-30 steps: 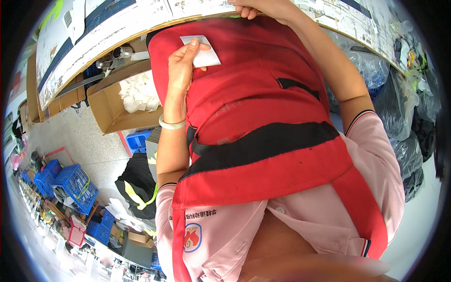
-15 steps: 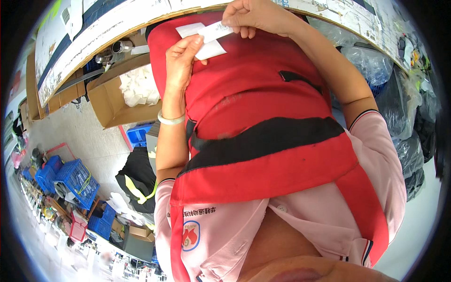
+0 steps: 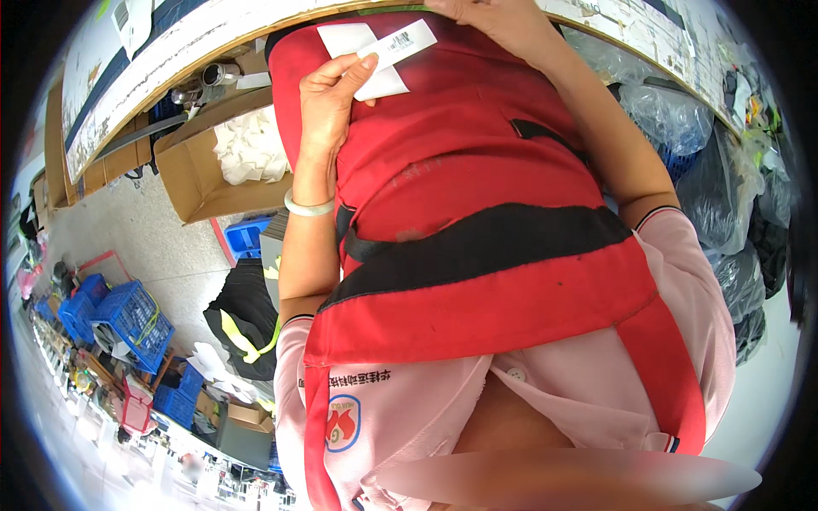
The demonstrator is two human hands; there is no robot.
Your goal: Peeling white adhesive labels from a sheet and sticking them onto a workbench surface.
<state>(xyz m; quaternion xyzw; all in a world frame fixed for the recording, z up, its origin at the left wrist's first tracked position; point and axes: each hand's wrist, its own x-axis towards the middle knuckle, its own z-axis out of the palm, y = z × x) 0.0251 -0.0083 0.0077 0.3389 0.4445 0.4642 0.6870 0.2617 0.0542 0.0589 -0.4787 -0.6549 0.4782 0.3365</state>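
My left hand (image 3: 328, 106) is closed, thumb against fingers, on a white label (image 3: 417, 38) with a small dark printed code. The label slants up to the right over my lap. Behind it, more white paper (image 3: 345, 38) shows above and below the thumb; whether this is a separate slip, I cannot tell. My right hand (image 3: 503, 25) is at the table edge, apart from the label. One finger of it stretches left, while the others are cut off by the top of the picture or hidden. A red apron (image 3: 477, 128) lies under both hands.
The worn white table edge (image 3: 196, 51) curves across the top. A cardboard box (image 3: 192, 179) with white scraps (image 3: 251, 149) stands at the left, with blue crates (image 3: 141, 319) farther off. Clear plastic bags (image 3: 673, 119) and dark bags (image 3: 724, 187) are piled at the right.
My right hand has let go of the label's right end and moved up and right to the table edge. My left hand still holds the label in nearly the same place.
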